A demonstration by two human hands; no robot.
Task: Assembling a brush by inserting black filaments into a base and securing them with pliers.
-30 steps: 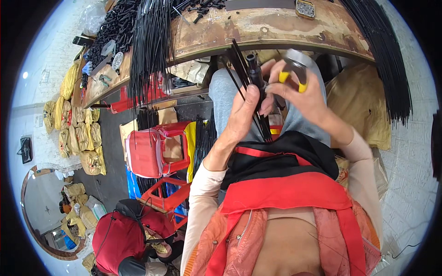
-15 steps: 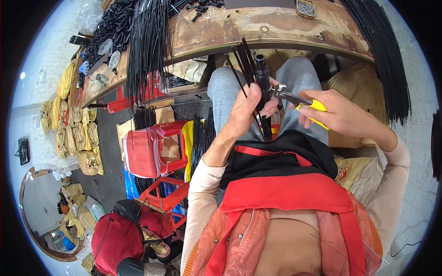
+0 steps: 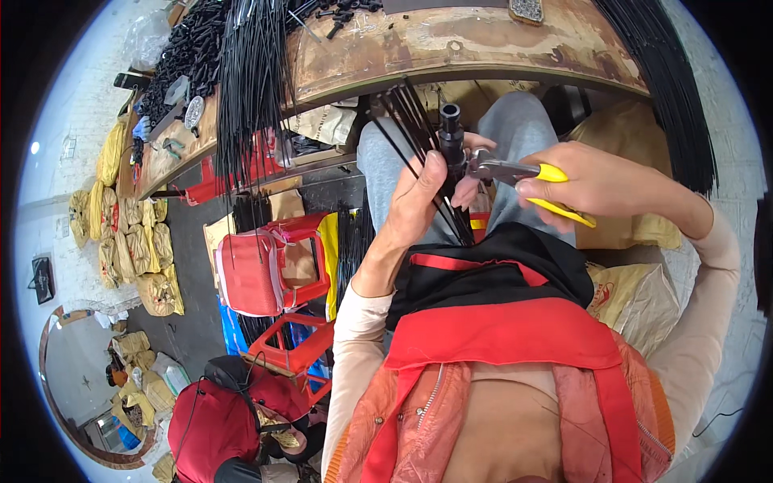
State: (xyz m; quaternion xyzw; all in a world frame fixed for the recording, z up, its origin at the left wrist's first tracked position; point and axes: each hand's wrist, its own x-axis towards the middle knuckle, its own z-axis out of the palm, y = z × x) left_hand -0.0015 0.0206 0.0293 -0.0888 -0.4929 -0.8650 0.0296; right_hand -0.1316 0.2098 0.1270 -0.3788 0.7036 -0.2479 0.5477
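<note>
My left hand (image 3: 416, 193) is closed around a bundle of thin black rods (image 3: 408, 121) and an upright black tubular fitting (image 3: 451, 133), its thumb pressing on the rods. The rods slant up and left, fanned out beside the fitting. My right hand (image 3: 600, 179) grips pliers (image 3: 511, 170) with yellow handles, which are spread apart. The plier jaws lie close to the right side of the fitting, by my left fingertips. Whether the jaws touch it I cannot tell.
A worn wooden bench (image 3: 451, 48) runs ahead of my knees, with hanging black rods (image 3: 254, 97) and piled black fittings (image 3: 181, 64). A small tray (image 3: 527, 10) stands on it. Red stools (image 3: 294, 342) and a person in red (image 3: 213, 431) are at left; sacks (image 3: 636, 294) at right.
The fitting and rods have shifted slightly left and down, with the rods fanned wider. The plier handles have spread further apart, and my right forearm has moved a little to the right.
</note>
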